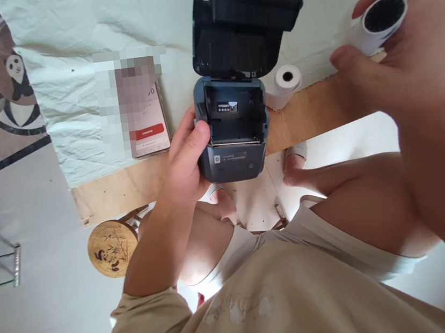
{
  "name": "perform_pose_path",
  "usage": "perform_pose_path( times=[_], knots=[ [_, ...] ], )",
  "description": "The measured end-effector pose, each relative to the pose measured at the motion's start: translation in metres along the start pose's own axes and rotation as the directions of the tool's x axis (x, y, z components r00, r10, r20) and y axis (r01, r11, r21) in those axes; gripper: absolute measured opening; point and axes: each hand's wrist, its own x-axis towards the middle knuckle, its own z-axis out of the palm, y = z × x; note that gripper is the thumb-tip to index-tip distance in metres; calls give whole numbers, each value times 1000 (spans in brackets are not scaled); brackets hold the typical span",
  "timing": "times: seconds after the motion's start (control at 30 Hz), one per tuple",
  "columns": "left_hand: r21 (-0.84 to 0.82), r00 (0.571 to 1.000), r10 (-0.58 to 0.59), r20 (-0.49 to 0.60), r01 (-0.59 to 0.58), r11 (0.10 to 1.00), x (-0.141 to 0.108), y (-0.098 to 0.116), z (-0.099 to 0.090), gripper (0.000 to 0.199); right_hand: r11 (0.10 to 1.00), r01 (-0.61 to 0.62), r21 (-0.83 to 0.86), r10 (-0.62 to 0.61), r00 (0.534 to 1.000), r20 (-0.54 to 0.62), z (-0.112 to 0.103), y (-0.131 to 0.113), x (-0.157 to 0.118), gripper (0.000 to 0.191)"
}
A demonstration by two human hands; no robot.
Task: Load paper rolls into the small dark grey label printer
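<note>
My left hand (185, 163) grips a small dark portable printer (238, 162) by its left side, thumb on the rim. The printer's black lid (238, 51) is swung up, and its paper bay (236, 119) shows no roll inside, only a printed label at the back. At the right, my right hand (412, 57) is closed around a white roll (358, 31) whose wide round end looks black. Just right of the printer, a smaller white paper roll (283, 86) with a dark core hole stands near the table edge.
A phone (147, 116) with a lit screen, partly blurred out, lies left of the printer. A pale cloth (76, 98) covers the table, whose wooden edge (104, 194) shows in front. A round wooden stool (113, 248) stands below left; a panda floor panel (5, 79) lies beyond.
</note>
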Motion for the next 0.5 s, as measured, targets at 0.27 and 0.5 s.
perform_pose_path(
  times=[0.27, 0.5],
  knots=[
    [-94, 999, -23, -24, 21, 995, 2, 0, 2, 32, 994, 106, 22, -105, 993, -62, -7, -4, 2, 56],
    [-79, 999, 4, -39, -7, 997, 2, -1, 2, 33, 911, 406, 73, -410, 909, 70, 10, -55, -16, 52]
  ],
)
